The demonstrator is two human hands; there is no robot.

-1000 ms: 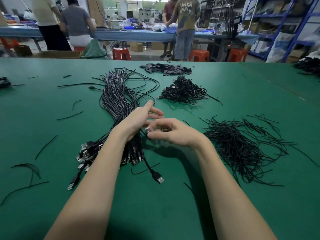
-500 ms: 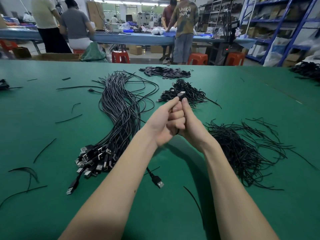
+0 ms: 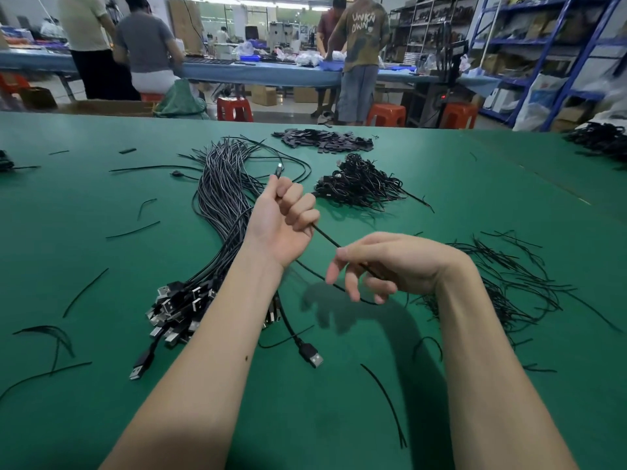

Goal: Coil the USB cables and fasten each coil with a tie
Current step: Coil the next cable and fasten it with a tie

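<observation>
- At the far left edge of the green counter (image 3: 68, 232) a dark clump (image 3: 5, 161) is cut off by the frame; what it is cannot be made out.
- Loose black ties (image 3: 134, 229) lie scattered on the left part of the counter, well apart from one another.
- A thick bundle of USB cables (image 3: 224, 198) runs from the far middle of the counter down toward the near left, its plugs (image 3: 176, 307) heaped together; the left forearm crosses over the bundle's near end and hides part of it.
- The left hand (image 3: 281, 228) is raised, palm toward the camera, its grip curled round one black cable (image 3: 325, 237); the small connector (image 3: 278, 169) pokes out above the fist, blurred.
- That cable runs taut down and right from the left fist into the right hand.
- A single USB plug (image 3: 312, 356) lies on the counter below the hands; whether it belongs to the held cable cannot be told.
- The right hand (image 3: 390, 266) pinches the cable between thumb and forefinger, the other fingers loosely spread; the cable's run behind the palm is hidden.
- Behind the hands sit a pile of tied coils (image 3: 359, 184) and, farther back, a flat dark heap (image 3: 325, 140), too small to identify.
- A large spread of ties (image 3: 509, 283) lies right of the right wrist, partly covered by that forearm.
- At the far right edge another dark pile (image 3: 600, 140) is cut off.
</observation>
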